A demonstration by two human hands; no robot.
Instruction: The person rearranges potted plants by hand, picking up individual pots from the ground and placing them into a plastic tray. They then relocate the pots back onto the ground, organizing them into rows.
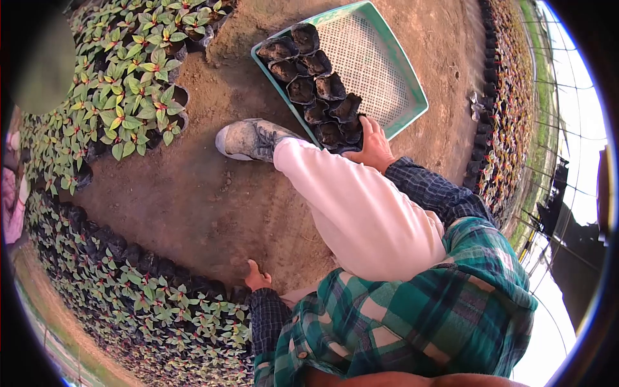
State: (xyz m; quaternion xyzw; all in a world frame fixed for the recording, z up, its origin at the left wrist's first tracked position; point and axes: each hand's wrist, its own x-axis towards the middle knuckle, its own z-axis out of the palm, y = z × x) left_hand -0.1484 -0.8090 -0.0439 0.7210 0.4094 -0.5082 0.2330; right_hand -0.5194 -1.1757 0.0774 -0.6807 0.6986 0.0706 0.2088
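Note:
My right hand (375, 147) is at the lower end of a green-rimmed tray (394, 48), its fingers and thumb around a soil-filled black bag (352, 132) at the end of the rows. Several more black bags (301, 90) stand in two rows along the tray's near long side. The rest of the tray shows a pale mesh bottom. My left hand (258, 277) is low over the soil, beside the edge of the lower seedling block (145, 293). A finger sticks out from it and nothing shows in its grasp; its other fingers are partly hidden.
Potted seedlings (129, 97) fill the upper left. My shoe (255, 140) rests on bare soil (187, 193) next to the tray. Another long bed of potted plants (506, 122) runs down the right side. Part of a person in pink (13, 206) shows at the left edge.

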